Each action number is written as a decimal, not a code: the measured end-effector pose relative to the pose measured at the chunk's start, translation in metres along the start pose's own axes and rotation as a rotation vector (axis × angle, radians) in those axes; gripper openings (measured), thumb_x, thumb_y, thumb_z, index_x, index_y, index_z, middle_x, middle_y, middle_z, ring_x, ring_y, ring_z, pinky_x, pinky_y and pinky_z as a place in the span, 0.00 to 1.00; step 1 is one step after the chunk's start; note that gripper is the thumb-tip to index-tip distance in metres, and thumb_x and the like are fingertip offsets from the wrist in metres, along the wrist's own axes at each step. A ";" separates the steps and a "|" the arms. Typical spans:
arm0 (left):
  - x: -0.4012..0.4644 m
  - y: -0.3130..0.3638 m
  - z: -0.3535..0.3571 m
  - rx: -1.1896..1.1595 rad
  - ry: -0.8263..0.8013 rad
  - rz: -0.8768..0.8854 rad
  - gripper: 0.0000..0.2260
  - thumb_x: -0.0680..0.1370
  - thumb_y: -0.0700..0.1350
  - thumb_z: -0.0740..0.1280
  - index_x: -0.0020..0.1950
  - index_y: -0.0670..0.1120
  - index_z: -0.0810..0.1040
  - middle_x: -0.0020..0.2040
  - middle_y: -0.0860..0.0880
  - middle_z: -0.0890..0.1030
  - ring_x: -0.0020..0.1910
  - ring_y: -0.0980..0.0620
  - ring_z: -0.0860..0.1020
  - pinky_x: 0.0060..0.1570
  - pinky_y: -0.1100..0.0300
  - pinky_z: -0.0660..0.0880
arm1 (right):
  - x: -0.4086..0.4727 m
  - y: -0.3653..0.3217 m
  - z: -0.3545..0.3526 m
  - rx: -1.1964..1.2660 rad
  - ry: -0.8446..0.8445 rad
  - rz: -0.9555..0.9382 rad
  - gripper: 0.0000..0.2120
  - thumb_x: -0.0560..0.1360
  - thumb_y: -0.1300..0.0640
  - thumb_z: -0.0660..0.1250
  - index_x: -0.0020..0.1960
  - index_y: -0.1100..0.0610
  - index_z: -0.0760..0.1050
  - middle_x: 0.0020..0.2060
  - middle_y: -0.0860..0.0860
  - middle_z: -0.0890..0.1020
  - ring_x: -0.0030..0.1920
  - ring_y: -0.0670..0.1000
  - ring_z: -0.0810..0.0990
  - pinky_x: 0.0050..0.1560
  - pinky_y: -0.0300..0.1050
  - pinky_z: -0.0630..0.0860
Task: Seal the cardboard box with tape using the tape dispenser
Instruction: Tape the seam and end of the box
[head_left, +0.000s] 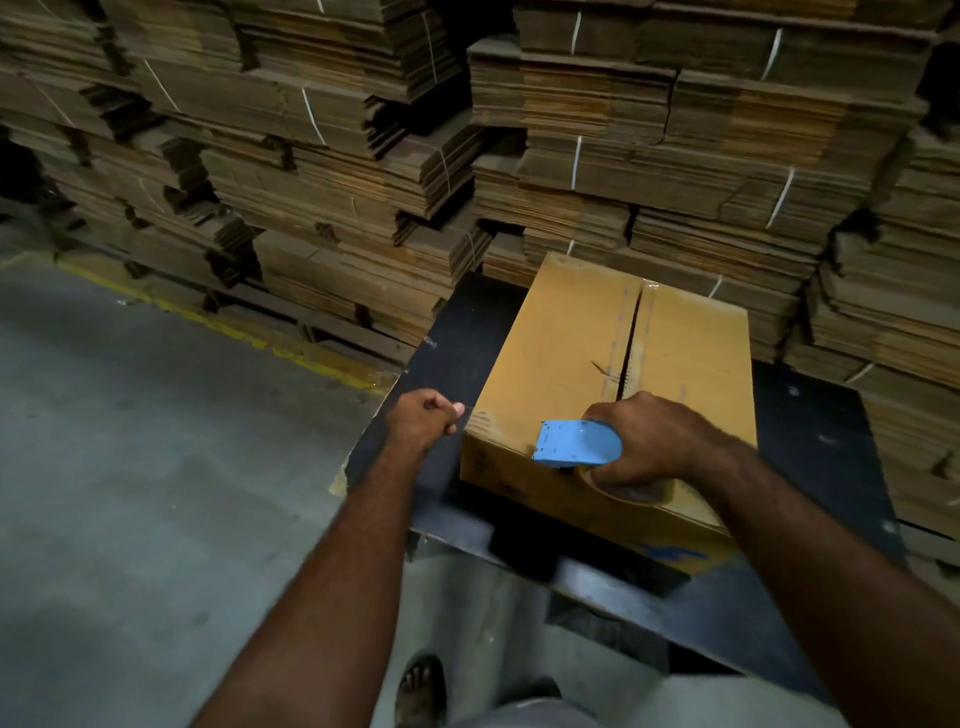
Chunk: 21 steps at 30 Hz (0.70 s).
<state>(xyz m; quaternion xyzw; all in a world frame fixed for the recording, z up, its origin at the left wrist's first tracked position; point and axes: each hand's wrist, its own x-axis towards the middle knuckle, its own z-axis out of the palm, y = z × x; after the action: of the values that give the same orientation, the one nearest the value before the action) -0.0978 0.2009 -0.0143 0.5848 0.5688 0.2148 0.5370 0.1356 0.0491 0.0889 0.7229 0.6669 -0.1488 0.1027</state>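
A tan cardboard box (561, 343) lies on a black table (810, 431), its two top flaps folded down with a dark open seam running away from me. My right hand (654, 441) grips a blue tape dispenser (576, 441) with a roll of clear tape, held over the box's near top edge by the seam. My left hand (423, 421) is closed just left of the box's near left corner, fingers pinched together. Whether a strip of clear tape runs from it to the dispenser is too faint to tell.
Tall stacks of flattened, strapped cardboard (322, 156) rise directly behind and to the right of the table. Grey concrete floor (130, 493) with a yellow line lies to the left. My sandalled foot (421, 691) shows below the table's near edge.
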 end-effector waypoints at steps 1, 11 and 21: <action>0.002 -0.003 0.001 0.004 -0.013 -0.006 0.13 0.77 0.44 0.72 0.34 0.46 0.75 0.33 0.46 0.81 0.19 0.60 0.67 0.28 0.64 0.61 | 0.003 -0.003 0.001 -0.008 -0.022 0.007 0.30 0.62 0.32 0.69 0.59 0.45 0.73 0.44 0.45 0.80 0.43 0.50 0.78 0.41 0.49 0.79; 0.016 -0.026 0.007 -0.223 -0.097 -0.200 0.09 0.79 0.45 0.70 0.40 0.46 0.75 0.33 0.48 0.77 0.19 0.56 0.60 0.25 0.67 0.57 | 0.028 -0.030 0.003 -0.142 -0.075 0.094 0.28 0.66 0.34 0.69 0.62 0.44 0.72 0.51 0.48 0.81 0.51 0.55 0.80 0.46 0.50 0.77; 0.032 -0.024 0.001 -0.200 -0.206 -0.237 0.07 0.80 0.48 0.68 0.43 0.48 0.76 0.36 0.48 0.77 0.22 0.55 0.62 0.26 0.66 0.61 | 0.042 -0.053 -0.005 -0.223 -0.105 0.160 0.29 0.67 0.33 0.68 0.62 0.46 0.72 0.51 0.49 0.79 0.51 0.54 0.80 0.45 0.49 0.75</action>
<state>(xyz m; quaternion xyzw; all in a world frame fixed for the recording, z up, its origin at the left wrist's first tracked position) -0.0990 0.2237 -0.0474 0.4763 0.5516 0.1445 0.6693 0.0865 0.0950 0.0817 0.7491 0.6132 -0.1027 0.2286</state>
